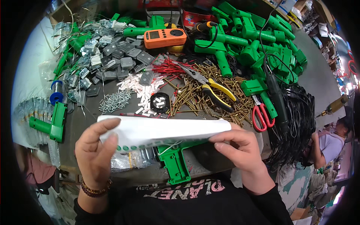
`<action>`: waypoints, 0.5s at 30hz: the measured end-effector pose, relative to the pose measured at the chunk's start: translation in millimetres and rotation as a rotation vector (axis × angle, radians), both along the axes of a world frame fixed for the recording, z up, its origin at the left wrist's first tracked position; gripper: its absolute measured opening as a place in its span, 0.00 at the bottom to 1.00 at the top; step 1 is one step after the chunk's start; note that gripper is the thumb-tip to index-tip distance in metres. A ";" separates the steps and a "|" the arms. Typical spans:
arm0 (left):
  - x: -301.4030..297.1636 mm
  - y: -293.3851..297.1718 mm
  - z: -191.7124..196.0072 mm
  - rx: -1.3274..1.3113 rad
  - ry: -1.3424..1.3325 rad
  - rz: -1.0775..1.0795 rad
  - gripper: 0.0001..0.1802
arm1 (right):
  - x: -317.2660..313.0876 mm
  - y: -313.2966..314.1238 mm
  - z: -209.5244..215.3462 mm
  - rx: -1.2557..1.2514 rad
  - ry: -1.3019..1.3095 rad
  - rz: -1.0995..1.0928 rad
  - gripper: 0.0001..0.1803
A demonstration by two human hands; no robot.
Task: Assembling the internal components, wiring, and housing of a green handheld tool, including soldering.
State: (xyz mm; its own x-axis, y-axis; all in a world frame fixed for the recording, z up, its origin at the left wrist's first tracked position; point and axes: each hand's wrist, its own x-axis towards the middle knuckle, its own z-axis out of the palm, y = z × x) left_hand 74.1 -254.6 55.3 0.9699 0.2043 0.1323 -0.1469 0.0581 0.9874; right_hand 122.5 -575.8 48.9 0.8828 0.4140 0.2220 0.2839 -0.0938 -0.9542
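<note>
Between both hands is a long white sheet (pixel 161 128), bent over, with a row of green round spots along its lower edge. My left hand (pixel 96 150) grips its left end, thumb in front and fingers behind. My right hand (pixel 240 148) pinches the right end between thumb and fingers. Partly hidden beneath the sheet is an open green plastic housing half (pixel 176 165), its inside with screw posts facing up. A thin white wire crosses its upper part. Clear plastic bags (pixel 131 159) lie left of the housing.
Beyond the sheet lie pliers (pixel 213 92), brass-coloured screws (pixel 198 77), silver screws (pixel 116 100) and a black ring (pixel 160 102). An orange multimeter (pixel 165 38) stands at the back. Red scissors (pixel 262 116), a soldering iron (pixel 275 97) and black cables (pixel 300 116) are right; green housings (pixel 258 48) pile behind.
</note>
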 end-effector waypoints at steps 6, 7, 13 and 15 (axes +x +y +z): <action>-17.7 7.0 8.9 0.230 -0.128 -0.178 0.25 | -15.6 -6.1 3.3 -0.008 -0.017 -0.075 0.15; -18.6 12.5 7.4 0.407 -0.181 -0.259 0.24 | -16.6 -6.6 3.8 -0.005 -0.017 -0.075 0.15; -29.0 12.6 13.4 0.517 -0.167 -0.120 0.21 | -19.8 -7.9 9.0 -0.162 -0.192 -0.087 0.20; -30.5 15.4 11.0 0.509 -0.211 -0.117 0.20 | -20.3 -1.5 11.1 -0.216 -0.306 -0.155 0.20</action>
State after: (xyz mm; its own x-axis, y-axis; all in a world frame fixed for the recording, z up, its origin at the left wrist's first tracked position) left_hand 43.6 -239.2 66.2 0.9241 -0.0433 0.3797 -0.3655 -0.3898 0.8452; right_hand 102.1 -577.3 60.0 0.8452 0.3470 0.4065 0.5184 -0.3472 -0.7814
